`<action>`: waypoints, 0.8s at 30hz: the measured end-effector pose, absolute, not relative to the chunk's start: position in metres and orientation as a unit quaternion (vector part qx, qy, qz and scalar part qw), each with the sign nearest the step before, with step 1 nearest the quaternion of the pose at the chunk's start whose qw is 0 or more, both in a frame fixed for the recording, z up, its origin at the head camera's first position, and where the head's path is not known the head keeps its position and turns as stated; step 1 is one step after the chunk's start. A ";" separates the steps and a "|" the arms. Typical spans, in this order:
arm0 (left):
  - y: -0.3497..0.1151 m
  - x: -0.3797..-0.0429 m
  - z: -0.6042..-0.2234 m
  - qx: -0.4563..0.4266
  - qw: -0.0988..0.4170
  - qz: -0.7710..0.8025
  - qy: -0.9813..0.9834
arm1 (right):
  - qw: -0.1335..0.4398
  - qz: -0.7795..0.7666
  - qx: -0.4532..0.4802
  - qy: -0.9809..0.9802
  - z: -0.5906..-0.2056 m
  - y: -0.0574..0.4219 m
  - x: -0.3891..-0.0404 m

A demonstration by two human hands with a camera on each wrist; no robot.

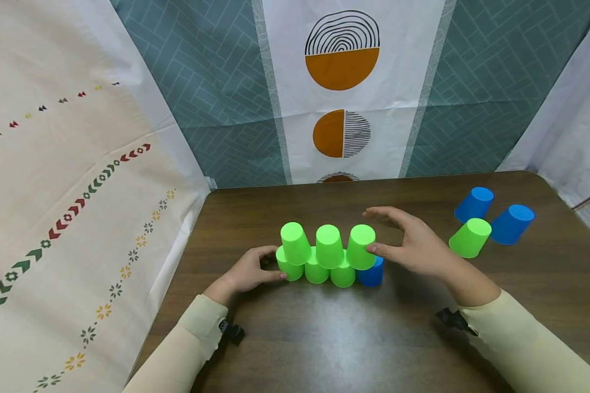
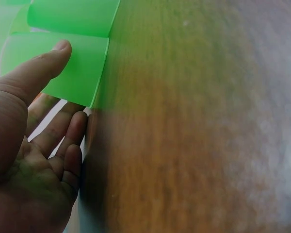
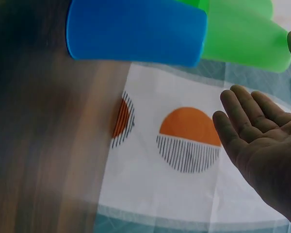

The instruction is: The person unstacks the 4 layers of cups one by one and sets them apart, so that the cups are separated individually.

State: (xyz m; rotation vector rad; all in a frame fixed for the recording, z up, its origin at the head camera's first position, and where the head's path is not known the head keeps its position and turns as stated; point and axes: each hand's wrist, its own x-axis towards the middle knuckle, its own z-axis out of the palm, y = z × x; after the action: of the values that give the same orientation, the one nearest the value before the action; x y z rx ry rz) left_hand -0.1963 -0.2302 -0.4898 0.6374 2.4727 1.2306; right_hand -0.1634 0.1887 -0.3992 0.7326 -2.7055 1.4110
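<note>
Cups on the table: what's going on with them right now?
Upside-down cups stand stacked in two rows: three green and one blue below, three green above. A person's left hand has its thumb at the front of the lower left cup; whether it grips is unclear. The right hand is open beside the upper right cup, its thumb perhaps touching. Two blue cups and a green one stand apart, farther right.

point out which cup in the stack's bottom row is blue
The rightmost cup in the bottom row, as the head camera sees it; the other three bottom cups are green.
</note>
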 end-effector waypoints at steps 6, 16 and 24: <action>-0.230 -0.197 -0.491 0.223 0.152 0.426 0.863 | -0.010 0.444 0.246 -0.861 -0.403 0.180 -0.163; -0.230 -0.196 -0.490 0.220 0.148 0.421 0.868 | -0.001 0.440 0.240 -0.865 -0.408 0.177 -0.160; -0.230 -0.196 -0.490 0.220 0.151 0.423 0.866 | 0.022 0.430 0.228 -0.873 -0.403 0.184 -0.159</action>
State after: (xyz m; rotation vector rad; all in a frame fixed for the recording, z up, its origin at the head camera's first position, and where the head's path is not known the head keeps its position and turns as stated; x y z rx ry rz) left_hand -0.1960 -0.2303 -0.4902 0.6323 2.4856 1.2156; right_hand -0.1591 0.1841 -0.4028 0.7052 -2.7065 1.3334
